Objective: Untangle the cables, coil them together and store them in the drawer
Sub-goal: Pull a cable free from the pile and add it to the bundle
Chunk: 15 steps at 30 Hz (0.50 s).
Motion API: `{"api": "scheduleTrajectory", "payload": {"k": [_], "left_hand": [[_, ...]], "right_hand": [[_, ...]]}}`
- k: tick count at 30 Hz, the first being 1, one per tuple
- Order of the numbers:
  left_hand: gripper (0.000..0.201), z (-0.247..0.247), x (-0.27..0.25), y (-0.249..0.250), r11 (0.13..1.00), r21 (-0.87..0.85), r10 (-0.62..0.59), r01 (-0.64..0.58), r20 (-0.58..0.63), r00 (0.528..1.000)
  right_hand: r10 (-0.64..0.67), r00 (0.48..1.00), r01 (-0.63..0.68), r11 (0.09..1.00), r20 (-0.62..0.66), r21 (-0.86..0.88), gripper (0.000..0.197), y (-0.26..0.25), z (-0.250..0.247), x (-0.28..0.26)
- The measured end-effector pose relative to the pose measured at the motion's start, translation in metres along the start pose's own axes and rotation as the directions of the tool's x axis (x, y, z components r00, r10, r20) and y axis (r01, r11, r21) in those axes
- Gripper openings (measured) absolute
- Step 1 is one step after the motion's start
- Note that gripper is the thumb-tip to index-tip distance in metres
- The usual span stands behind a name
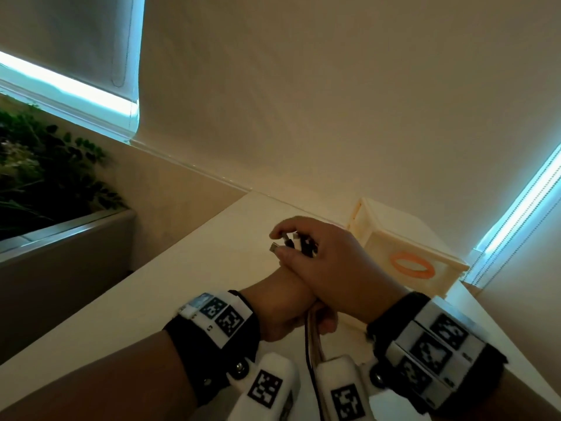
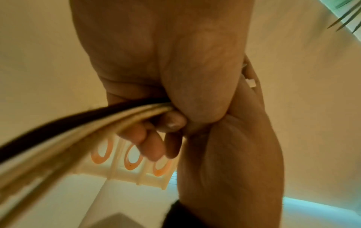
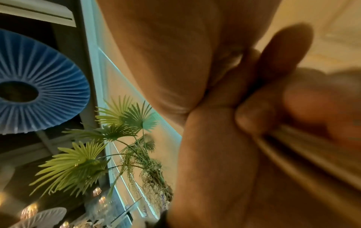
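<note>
Over the white table [image 1: 182, 284] my two hands are pressed together. The right hand [image 1: 282, 241] lies on top and pinches the plug ends [image 1: 287, 240] of the cables between thumb and fingers. Beneath it the left hand [image 1: 321, 317] grips the bundle of cables [image 1: 309, 350], one black and the others pale, which hangs down between my wrists. The left wrist view shows that hand's fingers [image 2: 171, 121] curled round the bundle of cables [image 2: 78, 123]. The cream drawer unit [image 1: 409, 238] with orange ring handles [image 2: 132, 157] stands just behind my right hand, drawers shut.
A planter with green leaves [image 1: 45, 165] stands left of the table, below a window blind. A wall rises directly behind the table, with another bright window strip [image 1: 522, 199] at the right. The table's left edge runs diagonally toward me.
</note>
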<state>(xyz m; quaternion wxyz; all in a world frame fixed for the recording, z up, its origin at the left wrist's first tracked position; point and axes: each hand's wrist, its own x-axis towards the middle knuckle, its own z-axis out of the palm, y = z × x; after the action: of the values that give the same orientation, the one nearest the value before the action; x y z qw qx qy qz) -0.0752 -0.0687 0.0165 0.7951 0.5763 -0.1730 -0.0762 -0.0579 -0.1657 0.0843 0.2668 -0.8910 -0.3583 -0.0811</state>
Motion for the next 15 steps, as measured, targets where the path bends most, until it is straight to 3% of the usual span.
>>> {"api": "scheduleTrajectory", "payload": {"k": [3,7,10,12,14,15], "left_hand": [[0.030,-0.004,0.002,0.004,0.999,-0.048,-0.018,0.017,-0.020,1.000],[0.024,-0.014,0.006,0.013,0.995,-0.081,-0.056,0.051,-0.068,0.996],[0.019,-0.014,0.006,0.017,0.987,-0.155,-0.047,0.029,-0.113,0.992],[0.019,-0.012,0.008,0.011,0.976,-0.217,-0.026,-0.004,-0.136,0.990],[0.031,-0.011,0.010,0.006,0.970,-0.243,-0.057,0.016,-0.163,0.985],[0.024,-0.010,0.012,0.004,0.971,-0.234,-0.085,0.044,-0.166,0.982]], "right_hand": [[0.016,0.999,-0.013,0.997,-0.044,0.079,0.007,-0.004,0.005,0.015],[0.044,0.996,-0.031,0.984,-0.074,0.173,0.012,-0.013,0.007,0.029],[0.115,0.993,-0.110,0.985,-0.037,0.130,0.052,-0.018,0.004,0.025],[0.283,0.958,-0.287,0.934,0.051,0.213,0.092,-0.020,0.008,0.015],[0.463,0.878,-0.470,0.787,0.123,0.400,0.103,-0.023,0.013,0.001],[0.523,0.835,-0.532,0.690,0.170,0.492,0.097,-0.023,0.015,-0.005]]}}
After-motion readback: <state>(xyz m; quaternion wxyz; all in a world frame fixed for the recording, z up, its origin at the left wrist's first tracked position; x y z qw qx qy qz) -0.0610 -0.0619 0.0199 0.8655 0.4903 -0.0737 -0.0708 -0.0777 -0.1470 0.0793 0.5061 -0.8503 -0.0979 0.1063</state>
